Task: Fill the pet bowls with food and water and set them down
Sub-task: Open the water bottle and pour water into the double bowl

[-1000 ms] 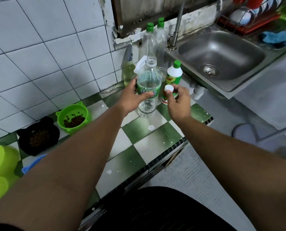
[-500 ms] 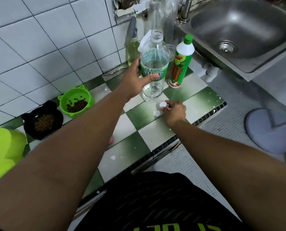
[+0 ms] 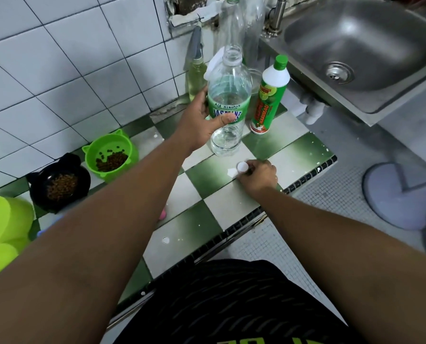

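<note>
1. The left grip (image 3: 202, 120) holds the clear water bottle (image 3: 229, 90) round its green label, thumb across the front; the bottle is upright, its neck uncapped, with water in its lower part; whether its base touches the counter (image 3: 207, 194) cannot be told.
2. The right grip (image 3: 256, 176) pinches the white cap (image 3: 242, 167) down at the counter's checkered tiles, just in front of the bottle.
3. The green bowl (image 3: 130, 157) and the black bowl (image 3: 40, 194) sit side by side near the tiled wall at the left; each holds brown kibble.
4. A green-and-white detergent bottle (image 3: 269, 100) stands just right of the water bottle; a spray bottle (image 3: 195, 70) stands behind; the steel sink (image 3: 355, 33) lies at the upper right.
</note>
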`<action>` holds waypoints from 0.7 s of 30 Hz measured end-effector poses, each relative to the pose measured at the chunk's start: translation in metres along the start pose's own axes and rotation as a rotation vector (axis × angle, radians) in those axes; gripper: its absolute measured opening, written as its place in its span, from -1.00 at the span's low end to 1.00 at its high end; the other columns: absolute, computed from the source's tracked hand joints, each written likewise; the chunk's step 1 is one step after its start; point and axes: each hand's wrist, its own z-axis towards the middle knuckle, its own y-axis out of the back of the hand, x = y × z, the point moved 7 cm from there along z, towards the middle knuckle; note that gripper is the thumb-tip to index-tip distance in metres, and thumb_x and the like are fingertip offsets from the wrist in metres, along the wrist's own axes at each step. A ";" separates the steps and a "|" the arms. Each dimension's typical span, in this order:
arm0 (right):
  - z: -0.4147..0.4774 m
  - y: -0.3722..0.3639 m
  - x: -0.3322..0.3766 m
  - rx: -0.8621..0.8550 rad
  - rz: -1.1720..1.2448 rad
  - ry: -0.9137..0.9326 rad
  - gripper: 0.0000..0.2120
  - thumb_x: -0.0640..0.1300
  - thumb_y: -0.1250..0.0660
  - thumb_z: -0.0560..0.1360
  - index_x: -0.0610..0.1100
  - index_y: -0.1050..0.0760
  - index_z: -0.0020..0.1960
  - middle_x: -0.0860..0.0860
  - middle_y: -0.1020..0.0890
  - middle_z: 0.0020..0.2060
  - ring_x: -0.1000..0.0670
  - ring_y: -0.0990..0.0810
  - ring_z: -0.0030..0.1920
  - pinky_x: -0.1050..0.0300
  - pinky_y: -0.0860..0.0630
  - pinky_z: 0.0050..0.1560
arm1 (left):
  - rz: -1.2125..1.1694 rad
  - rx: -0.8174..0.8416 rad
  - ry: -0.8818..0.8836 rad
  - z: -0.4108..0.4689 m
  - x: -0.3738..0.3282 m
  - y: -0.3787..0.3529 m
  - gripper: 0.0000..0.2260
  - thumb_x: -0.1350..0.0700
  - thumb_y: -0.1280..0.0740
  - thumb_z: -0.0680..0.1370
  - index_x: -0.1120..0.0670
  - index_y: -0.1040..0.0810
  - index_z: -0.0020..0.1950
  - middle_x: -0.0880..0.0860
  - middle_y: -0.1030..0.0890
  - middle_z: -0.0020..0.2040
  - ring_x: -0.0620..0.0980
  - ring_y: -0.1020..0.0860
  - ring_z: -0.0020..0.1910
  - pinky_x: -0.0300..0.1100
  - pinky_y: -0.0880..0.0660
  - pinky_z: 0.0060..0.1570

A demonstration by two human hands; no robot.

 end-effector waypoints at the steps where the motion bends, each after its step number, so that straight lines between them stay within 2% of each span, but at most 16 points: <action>1: -0.001 0.001 0.000 0.000 0.012 -0.011 -0.54 0.08 -0.49 0.39 0.07 -0.57 0.26 -0.07 -0.51 0.23 -0.17 -0.41 0.31 -0.10 -0.43 0.29 | -0.002 0.002 -0.002 -0.001 -0.001 0.000 -0.17 0.12 -0.62 0.40 0.10 -0.28 0.57 0.03 -0.56 0.38 -0.08 -0.55 0.35 -0.09 -0.50 0.36; 4: -0.001 0.006 0.008 -0.011 0.029 0.004 -0.38 0.09 -0.53 0.36 -0.01 -0.47 0.37 -0.05 -0.50 0.24 -0.14 -0.40 0.32 -0.08 -0.41 0.31 | 0.018 0.001 0.002 -0.002 -0.002 0.000 -0.15 0.06 -0.64 0.37 0.06 -0.30 0.56 0.01 -0.56 0.39 -0.07 -0.54 0.36 -0.12 -0.50 0.35; 8: 0.009 0.015 0.034 -0.003 0.141 0.118 -0.20 -0.01 -0.59 0.34 -0.10 -0.31 0.48 -0.11 -0.49 0.32 -0.15 -0.40 0.37 -0.08 -0.41 0.36 | 0.016 -0.029 0.003 -0.004 -0.005 0.003 -0.21 0.13 -0.66 0.36 0.07 -0.38 0.51 -0.01 -0.59 0.33 -0.10 -0.59 0.28 -0.24 -0.55 0.20; 11: 0.018 0.019 0.050 -0.001 0.265 0.150 -0.01 -0.07 -0.63 0.26 -0.03 -0.18 0.56 -0.08 -0.44 0.40 -0.12 -0.42 0.41 -0.10 -0.42 0.40 | 0.003 -0.058 0.015 -0.004 -0.008 0.004 -0.19 0.09 -0.70 0.28 0.02 -0.43 0.46 -0.05 -0.61 0.29 -0.08 -0.61 0.25 -0.10 -0.58 0.24; 12: 0.021 0.021 0.056 0.004 0.290 0.171 0.02 -0.09 -0.64 0.26 -0.04 -0.17 0.57 -0.05 -0.44 0.39 -0.08 -0.44 0.39 -0.04 -0.42 0.40 | 0.015 -0.073 0.015 -0.004 -0.010 0.003 -0.15 0.03 -0.72 0.24 0.00 -0.42 0.46 -0.06 -0.61 0.29 -0.08 -0.60 0.26 -0.05 -0.57 0.27; 14: 0.024 0.025 0.070 0.024 0.350 0.211 -0.06 -0.17 -0.64 0.27 -0.09 -0.24 0.53 0.06 -0.48 0.26 0.01 -0.49 0.28 0.15 -0.44 0.29 | 0.044 -0.098 0.009 -0.003 -0.016 0.000 0.00 -0.10 -0.74 0.16 -0.04 -0.36 0.51 -0.08 -0.60 0.32 -0.09 -0.57 0.31 0.02 -0.53 0.33; 16: 0.026 0.028 0.080 0.038 0.403 0.257 -0.18 -0.23 -0.61 0.31 -0.10 -0.30 0.46 0.11 -0.48 0.16 0.05 -0.51 0.22 0.35 -0.43 0.14 | 0.089 -0.126 0.004 -0.003 -0.022 -0.004 0.06 -0.14 -0.73 0.14 -0.08 -0.30 0.54 -0.11 -0.58 0.34 -0.13 -0.55 0.33 0.00 -0.50 0.36; 19: 0.026 0.028 0.086 0.072 0.433 0.304 -0.24 -0.27 -0.55 0.40 -0.10 -0.26 0.48 0.12 -0.45 0.16 0.13 -0.45 0.18 0.49 -0.36 0.03 | 0.104 -0.206 0.010 -0.004 -0.028 -0.004 -0.01 -0.15 -0.72 0.12 -0.05 -0.38 0.47 -0.12 -0.61 0.27 -0.16 -0.59 0.25 -0.04 -0.55 0.30; 21: 0.026 0.028 0.084 0.091 0.469 0.337 -0.24 -0.29 -0.53 0.41 -0.12 -0.24 0.50 0.14 -0.45 0.17 0.23 -0.43 0.16 0.51 -0.38 0.07 | 0.117 -0.272 0.013 -0.009 -0.031 -0.001 -0.07 -0.17 -0.71 0.11 -0.03 -0.43 0.40 -0.13 -0.63 0.21 -0.18 -0.61 0.17 -0.05 -0.59 0.23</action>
